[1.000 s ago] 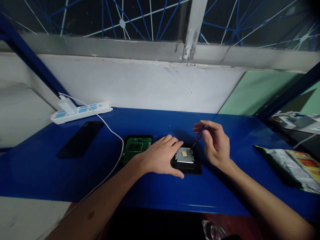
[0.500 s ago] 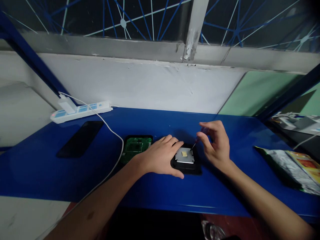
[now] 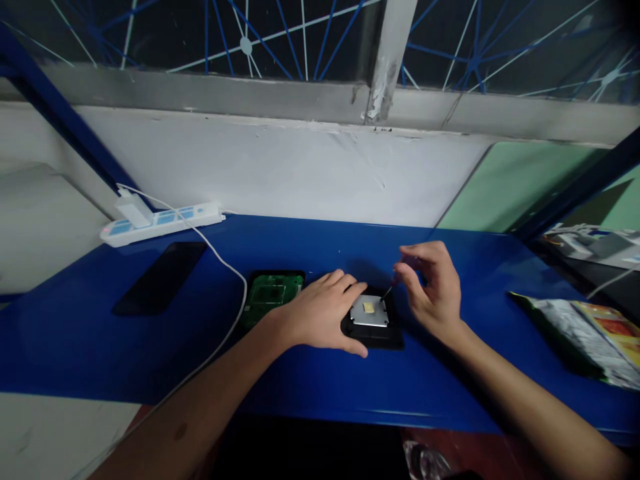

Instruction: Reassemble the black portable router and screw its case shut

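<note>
A small black device (image 3: 380, 337) with a silver metal plate (image 3: 369, 311) on top lies on the blue table (image 3: 310, 380). My left hand (image 3: 320, 310) rests flat on the device's left side, fingers spread, thumb along its front edge. My right hand (image 3: 434, 287) pinches a thin screwdriver (image 3: 389, 288) whose tip meets the plate's far right corner. A green circuit board (image 3: 270, 293) in a black shell lies just left of my left hand.
A white power strip (image 3: 160, 223) with a plugged charger sits at the back left; its white cable (image 3: 235, 313) runs forward off the table edge. A dark phone (image 3: 160, 277) lies left. A crinkled foil packet (image 3: 585, 330) lies right. A wall closes off the back.
My right hand has shifted its fingers higher on the screwdriver, turning it, with the tip staying on the plate's corner. My left hand has not moved.
</note>
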The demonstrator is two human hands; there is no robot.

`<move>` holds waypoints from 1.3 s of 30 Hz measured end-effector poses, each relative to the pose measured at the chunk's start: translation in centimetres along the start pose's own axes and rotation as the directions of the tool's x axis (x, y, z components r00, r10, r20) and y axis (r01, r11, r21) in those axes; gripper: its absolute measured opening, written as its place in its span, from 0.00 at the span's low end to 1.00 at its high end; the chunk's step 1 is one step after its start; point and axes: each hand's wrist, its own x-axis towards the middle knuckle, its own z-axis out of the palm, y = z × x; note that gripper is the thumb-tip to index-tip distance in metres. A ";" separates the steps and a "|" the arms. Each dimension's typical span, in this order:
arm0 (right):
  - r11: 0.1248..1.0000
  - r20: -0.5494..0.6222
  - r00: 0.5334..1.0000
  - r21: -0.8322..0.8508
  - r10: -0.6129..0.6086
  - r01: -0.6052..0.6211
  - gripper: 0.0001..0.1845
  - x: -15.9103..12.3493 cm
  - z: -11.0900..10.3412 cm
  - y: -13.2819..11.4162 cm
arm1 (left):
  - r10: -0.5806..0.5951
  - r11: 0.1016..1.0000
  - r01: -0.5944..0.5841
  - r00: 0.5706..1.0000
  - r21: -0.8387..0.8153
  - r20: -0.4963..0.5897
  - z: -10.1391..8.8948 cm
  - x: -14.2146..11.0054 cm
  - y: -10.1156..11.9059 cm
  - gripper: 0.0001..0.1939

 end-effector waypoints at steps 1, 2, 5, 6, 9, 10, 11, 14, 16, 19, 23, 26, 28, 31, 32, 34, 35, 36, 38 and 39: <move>1.000 -0.006 1.000 -0.010 -0.003 0.003 0.14 0.0 0.0 -0.1 | 0.002 1.000 -0.002 1.000 -0.004 0.001 0.0 0.0 0.0 0.57; 1.000 -0.009 1.000 -0.010 0.001 -0.001 0.14 0.1 0.0 -0.2 | 0.004 1.000 -0.004 1.000 -0.009 0.002 0.1 0.0 -0.1 0.57; 0.999 -0.002 1.000 0.021 0.031 -0.031 0.15 0.1 0.0 -0.7 | 0.004 1.000 -0.004 1.000 -0.021 -0.001 0.2 -0.1 -0.2 0.56; 0.999 0.006 0.999 0.033 0.036 -0.036 0.16 0.1 0.0 -0.7 | 0.003 1.000 -0.003 1.000 -0.021 -0.004 0.2 -0.1 -0.2 0.56; 0.997 0.024 0.999 0.064 0.031 -0.033 0.15 0.0 0.0 -0.7 | 0.007 1.000 -0.007 1.000 -0.014 -0.011 0.1 0.0 -0.1 0.56; 0.997 0.025 0.999 0.075 0.033 -0.035 0.14 0.0 0.0 -0.6 | 0.009 1.000 -0.009 1.000 -0.012 -0.011 0.1 0.0 -0.1 0.56; 0.996 0.023 0.999 0.081 0.038 -0.040 0.14 -0.1 0.0 -0.5 | 0.011 1.000 -0.011 1.000 -0.010 -0.009 0.0 0.0 0.0 0.56; 0.996 0.014 0.999 0.068 0.050 -0.051 0.14 -0.1 0.0 -0.2 | 0.009 1.000 -0.009 1.000 0.001 -0.002 -0.1 0.0 0.1 0.56; 0.998 0.016 0.999 0.046 0.039 -0.039 0.14 -0.1 0.0 -0.2 | 0.008 1.000 -0.007 1.000 0.010 -0.001 -0.1 0.0 0.1 0.56; 1.000 0.021 1.000 0.020 0.012 -0.013 0.15 0.0 0.0 -0.2 | 0.003 1.000 -0.003 1.000 0.015 -0.002 -0.1 0.0 0.1 0.56; 0.999 0.017 0.999 -0.019 -0.037 0.037 0.16 0.3 -0.1 0.0 | 0.000 1.000 0.000 1.000 0.010 0.003 0.0 -0.1 0.1 0.57; 0.995 0.003 0.997 -0.057 -0.082 0.082 0.17 0.5 -0.1 0.0 | -0.007 1.000 0.007 1.000 0.007 0.007 0.1 -0.1 0.0 0.58; 0.996 -0.006 0.997 -0.054 -0.072 0.071 0.17 0.4 -0.1 0.0 | -0.007 1.000 0.007 1.000 0.004 0.008 0.1 -0.1 0.0 0.58; 1.000 0.004 1.000 0.003 -0.002 0.002 0.19 0.2 0.0 -0.4 | 0.004 1.000 -0.004 1.000 -0.004 0.004 0.1 -0.1 -0.1 0.57; 1.000 0.012 1.000 0.021 0.021 -0.021 0.20 0.1 0.0 -0.5 | 0.006 1.000 -0.006 1.000 -0.006 0.002 0.1 0.0 -0.1 0.57; 0.998 0.035 0.998 0.045 0.047 -0.048 0.20 0.0 0.0 -0.7 | 0.006 1.000 -0.006 1.000 -0.010 -0.003 0.1 0.0 -0.1 0.56; 0.997 0.043 0.998 0.054 0.048 -0.051 0.19 0.0 0.0 -0.7 | 0.004 1.000 -0.004 1.000 -0.009 -0.004 0.1 0.0 -0.1 0.56; 0.997 0.048 0.998 0.062 0.045 -0.048 0.18 0.0 -0.1 -0.7 | 0.003 1.000 -0.003 1.000 -0.007 -0.005 0.1 0.0 -0.1 0.56; 0.998 0.042 0.999 0.056 0.028 -0.030 0.16 0.1 -0.1 -0.6 | 0.003 1.000 -0.003 1.000 -0.001 -0.007 0.2 0.0 -0.1 0.57; 0.999 0.030 0.999 0.034 0.011 -0.012 0.15 0.2 -0.2 -0.5 | 0.003 1.000 -0.003 1.000 0.001 -0.007 0.2 -0.1 -0.1 0.57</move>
